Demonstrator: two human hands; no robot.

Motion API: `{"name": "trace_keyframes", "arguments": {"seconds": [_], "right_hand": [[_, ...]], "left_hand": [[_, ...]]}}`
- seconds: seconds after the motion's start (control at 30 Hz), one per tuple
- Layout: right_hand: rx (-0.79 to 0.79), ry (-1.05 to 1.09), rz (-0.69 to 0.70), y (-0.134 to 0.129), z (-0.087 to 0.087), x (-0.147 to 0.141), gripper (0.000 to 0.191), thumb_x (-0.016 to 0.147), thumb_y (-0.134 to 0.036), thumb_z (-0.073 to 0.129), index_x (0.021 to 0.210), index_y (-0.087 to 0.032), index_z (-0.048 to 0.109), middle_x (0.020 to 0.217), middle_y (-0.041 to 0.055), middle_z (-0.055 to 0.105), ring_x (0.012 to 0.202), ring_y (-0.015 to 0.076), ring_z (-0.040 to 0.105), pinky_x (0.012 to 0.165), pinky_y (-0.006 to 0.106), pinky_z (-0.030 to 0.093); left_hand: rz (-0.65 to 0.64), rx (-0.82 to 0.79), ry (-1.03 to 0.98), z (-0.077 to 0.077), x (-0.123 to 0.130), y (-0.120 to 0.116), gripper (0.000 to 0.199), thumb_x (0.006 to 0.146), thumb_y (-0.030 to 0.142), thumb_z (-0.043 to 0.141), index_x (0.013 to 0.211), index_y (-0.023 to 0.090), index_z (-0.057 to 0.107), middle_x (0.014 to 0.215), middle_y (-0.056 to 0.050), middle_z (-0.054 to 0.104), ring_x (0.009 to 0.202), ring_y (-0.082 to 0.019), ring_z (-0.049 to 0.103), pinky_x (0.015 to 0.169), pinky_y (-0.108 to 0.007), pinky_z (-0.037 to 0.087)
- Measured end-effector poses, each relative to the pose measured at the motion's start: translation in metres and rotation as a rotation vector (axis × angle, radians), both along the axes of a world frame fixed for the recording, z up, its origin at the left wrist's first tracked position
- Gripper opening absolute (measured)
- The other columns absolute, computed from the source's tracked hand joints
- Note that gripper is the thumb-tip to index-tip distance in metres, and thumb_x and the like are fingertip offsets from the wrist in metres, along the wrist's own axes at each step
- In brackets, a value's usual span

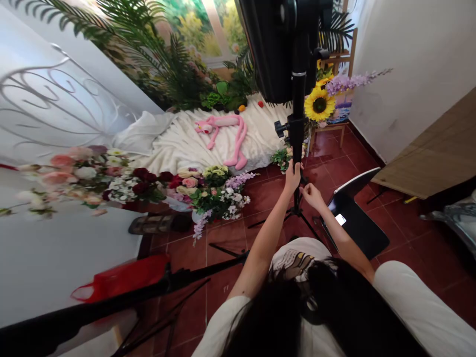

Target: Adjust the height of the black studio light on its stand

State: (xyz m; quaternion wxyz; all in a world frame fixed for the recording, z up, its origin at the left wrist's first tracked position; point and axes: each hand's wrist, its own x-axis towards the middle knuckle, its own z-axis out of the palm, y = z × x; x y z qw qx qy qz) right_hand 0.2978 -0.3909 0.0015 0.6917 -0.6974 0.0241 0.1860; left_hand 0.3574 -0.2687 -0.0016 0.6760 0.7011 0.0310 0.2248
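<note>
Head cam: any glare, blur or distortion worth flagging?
Head view: heavy wide-angle distortion, so the white wall bows and the scene tilts; that wall is bright, nearly washed out; a small glare patch sits on the black device; dark hair blocks the bottom edge; left hand and right hand look sharp, without clear motion blur.

A plain white wall (420, 64) runs down the right side, and a painted garden mural (201, 29) covers the far wall behind leafy palm fronds (167, 74). The floor is dark red tile (405, 248), with a wooden chair (327, 128) in the far corner and a wooden tabletop (427, 148) at right.
</note>
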Motion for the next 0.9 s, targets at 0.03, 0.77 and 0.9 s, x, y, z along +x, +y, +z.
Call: {"name": "trace_keyframes", "arguments": {"seconds": [0.03,0.77,0.9], "right_hand": [[0.023,-0.009,0.006,-0.002,0.001,0.0,0.049,0.08,-0.051,0.082,0.078,-0.027,0.04,0.058,-0.0104,0.044,0.049,0.0093,0.035,0.046,0.022,0.027],[0.582,0.307,0.042,0.018,0.019,0.008,0.057,0.098,-0.064,0.059,0.071,-0.028,0.024,0.045,-0.0112,0.019,0.043,0.0113,0.012,0.041,0.025,0.018],[0.215,-0.016,-0.179,0.016,0.006,0.004,0.056,0.083,-0.068,0.073,0.078,-0.028,0.033,0.058,-0.0099,0.033,0.052,0.0122,0.028,0.049,0.025,0.026]], "left_hand": [[-0.016,0.001,-0.002,0.0,0.0,0.001,0.066,0.095,0.085,0.046,0.082,0.022,0.059,0.076,0.0,0.058,0.071,-0.014,0.057,0.075,-0.028,0.053],[-0.039,-0.051,-0.006,-0.006,0.002,0.0,0.057,0.098,0.078,0.051,0.086,0.022,0.061,0.085,-0.003,0.064,0.079,-0.016,0.061,0.085,-0.032,0.054],[-0.069,-0.089,0.027,-0.006,0.001,0.0,0.058,0.098,0.078,0.051,0.087,0.022,0.06,0.084,-0.003,0.062,0.076,-0.015,0.058,0.079,-0.029,0.052]]}}
